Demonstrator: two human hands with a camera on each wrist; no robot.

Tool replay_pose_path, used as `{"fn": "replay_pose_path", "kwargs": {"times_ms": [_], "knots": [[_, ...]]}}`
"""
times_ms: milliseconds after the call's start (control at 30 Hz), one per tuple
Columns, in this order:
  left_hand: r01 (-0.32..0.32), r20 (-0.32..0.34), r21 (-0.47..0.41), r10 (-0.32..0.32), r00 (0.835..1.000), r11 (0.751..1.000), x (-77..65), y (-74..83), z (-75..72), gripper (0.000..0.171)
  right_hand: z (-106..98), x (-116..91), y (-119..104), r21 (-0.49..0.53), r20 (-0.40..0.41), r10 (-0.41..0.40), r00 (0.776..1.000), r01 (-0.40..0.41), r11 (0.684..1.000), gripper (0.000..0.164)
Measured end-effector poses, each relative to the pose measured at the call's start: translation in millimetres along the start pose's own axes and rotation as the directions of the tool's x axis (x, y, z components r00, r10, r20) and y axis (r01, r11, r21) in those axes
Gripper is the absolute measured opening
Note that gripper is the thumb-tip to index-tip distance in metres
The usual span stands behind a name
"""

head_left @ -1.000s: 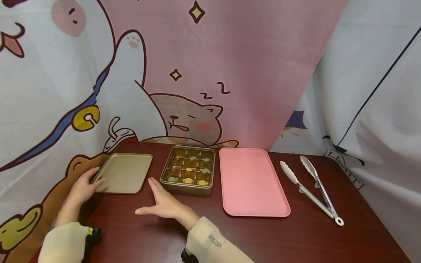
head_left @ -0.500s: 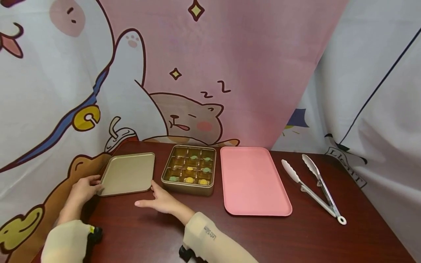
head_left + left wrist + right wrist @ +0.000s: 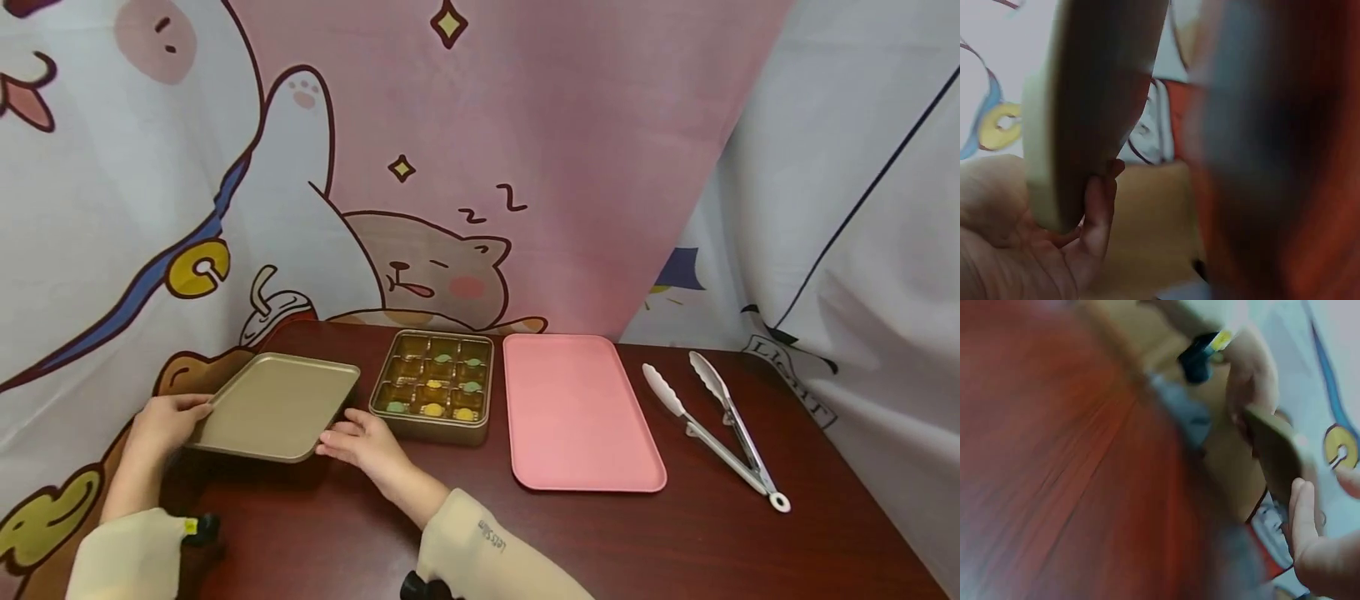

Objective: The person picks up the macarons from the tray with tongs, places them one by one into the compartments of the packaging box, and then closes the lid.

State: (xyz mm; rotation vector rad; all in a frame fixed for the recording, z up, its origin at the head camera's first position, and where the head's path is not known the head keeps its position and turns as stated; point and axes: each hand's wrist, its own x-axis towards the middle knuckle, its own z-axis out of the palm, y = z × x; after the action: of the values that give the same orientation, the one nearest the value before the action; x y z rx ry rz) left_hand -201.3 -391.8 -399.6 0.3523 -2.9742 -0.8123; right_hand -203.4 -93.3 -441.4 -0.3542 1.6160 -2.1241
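A square gold tin lid [image 3: 277,407] is raised off the table at the left in the head view, a little tilted. My left hand [image 3: 163,422] grips its left edge, with fingers curled under the rim in the left wrist view. At the front right corner, my right hand [image 3: 375,446] holds the lid, its fingers [image 3: 1302,509] against the underside in the right wrist view. Just right of the lid stands an uncovered gold tin box [image 3: 431,429]. Its divided insert holds small yellow and green pieces [image 3: 433,410] in several compartments.
A pink rectangular tray [image 3: 581,417] lies right of the tin box. Farther right, metal tongs [image 3: 723,442] with white tips lie spread apart on the dark red table [image 3: 600,542]. A printed cloth [image 3: 600,167] hangs behind the table.
The lid has come up off the table and tilted, shifting slightly toward me. My left hand has moved left with its edge, and my right hand has closed in on the right corner.
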Motion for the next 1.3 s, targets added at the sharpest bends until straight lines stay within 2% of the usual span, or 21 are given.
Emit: {"fn": "replay_pose_path", "kwargs": {"times_ms": [67, 167, 300, 433, 500, 600, 700, 767, 900, 1000, 1133, 1200, 1267, 1300], "knots": [[-0.028, -0.026, -0.030, 0.027, 0.999, 0.999, -2.4, 13.4, -3.8, 0.045, 1, -1, -10, 0.056, -0.005, -0.014, 1.000, 0.014, 0.998, 0.047], [-0.070, -0.056, -0.092, 0.065, 0.996, 0.993, -5.3, 31.8, -7.6, 0.046, -5, -2, -27, 0.024, 0.002, -0.043, 0.999, 0.043, 0.999, 0.031], [-0.144, -0.131, -0.126, 0.127, 0.983, 0.982, -9.7, 55.2, -11.5, 0.044, -25, -7, -53, -0.100, -0.010, -0.076, 0.997, 0.074, 0.992, 0.039], [-0.199, -0.192, -0.163, 0.167, 0.967, 0.966, -8.5, 85.5, -12.9, 0.043, -51, -12, -81, -0.246, -0.082, -0.152, 0.985, 0.128, 0.961, 0.046], [-0.207, -0.222, -0.186, 0.164, 0.961, 0.961, -6.5, 102.7, -12.2, 0.042, -63, -15, -94, -0.316, -0.107, -0.218, 0.970, 0.175, 0.933, 0.041], [-0.219, -0.268, -0.207, 0.160, 0.950, 0.953, -3.4, 125.9, -9.1, 0.039, -81, -19, -109, -0.430, -0.146, -0.318, 0.937, 0.229, 0.873, 0.036], [-0.247, -0.289, -0.248, 0.172, 0.942, 0.937, -1.3, 143.9, -3.4, 0.037, -98, -24, -119, -0.542, -0.187, -0.401, 0.897, 0.246, 0.803, 0.033], [-0.275, -0.288, -0.291, 0.191, 0.939, 0.916, -0.1, 153.0, 1.4, 0.037, -108, -27, -123, -0.603, -0.205, -0.449, 0.870, 0.249, 0.758, 0.032], [-0.325, -0.246, -0.444, 0.235, 0.940, 0.835, 3.2, 164.5, 11.5, 0.037, -123, -31, -127, -0.745, -0.216, -0.573, 0.790, 0.246, 0.620, 0.029], [-0.323, -0.198, -0.560, 0.254, 0.947, 0.763, 5.2, 169.1, 17.6, 0.037, -132, -33, -126, -0.808, -0.213, -0.646, 0.733, 0.239, 0.538, 0.026], [-0.286, -0.120, -0.704, 0.289, 0.950, 0.650, 7.2, 170.2, 23.3, 0.041, -142, -32, -120, -0.837, -0.205, -0.707, 0.677, 0.253, 0.485, 0.024], [-0.240, -0.064, -0.773, 0.305, 0.950, 0.587, 7.3, 169.7, 25.2, 0.046, -146, -32, -117, -0.845, -0.206, -0.731, 0.651, 0.258, 0.468, 0.023], [-0.196, -0.011, -0.808, 0.317, 0.948, 0.556, 7.0, 168.7, 27.0, 0.050, -150, -32, -115, -0.857, -0.202, -0.747, 0.633, 0.255, 0.448, 0.023], [-0.176, 0.013, -0.811, 0.318, 0.948, 0.558, 6.8, 168.6, 27.8, 0.053, -152, -32, -114, -0.861, -0.200, -0.752, 0.628, 0.253, 0.440, 0.023]]}}
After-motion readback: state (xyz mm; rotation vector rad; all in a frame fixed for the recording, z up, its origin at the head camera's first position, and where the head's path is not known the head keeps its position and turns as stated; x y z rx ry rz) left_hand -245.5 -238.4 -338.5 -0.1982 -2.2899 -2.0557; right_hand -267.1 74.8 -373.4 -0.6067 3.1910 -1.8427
